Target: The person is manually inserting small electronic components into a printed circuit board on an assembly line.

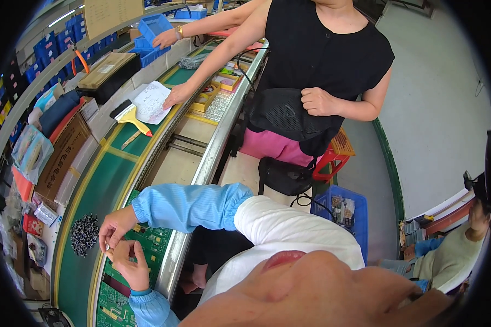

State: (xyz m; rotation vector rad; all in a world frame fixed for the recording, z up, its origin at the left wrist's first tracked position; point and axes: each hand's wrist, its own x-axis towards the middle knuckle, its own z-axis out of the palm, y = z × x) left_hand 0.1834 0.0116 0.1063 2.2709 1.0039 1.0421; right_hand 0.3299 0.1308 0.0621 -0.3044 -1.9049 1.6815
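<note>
My right hand point(118, 224) and my left hand point(130, 265) meet over the near edge of the conveyor line, fingertips almost touching. Both have their fingers pinched together; what sits between them is too small to name. Right beside them, a heap of small black components with shiny metal legs point(84, 234) lies on the green belt point(73, 280). Beneath and around my hands are green circuit boards point(157, 240), partly covered by my hands and blue sleeves.
Up the line, a co-worker's hand touches a white sheet point(151, 103) near a yellow-handled brush point(131, 119). A metal rail point(204, 169) edges the line. Cardboard boxes point(65, 158) line its far side. Behind me stand a blue crate point(360, 218) and a red stool point(328, 168).
</note>
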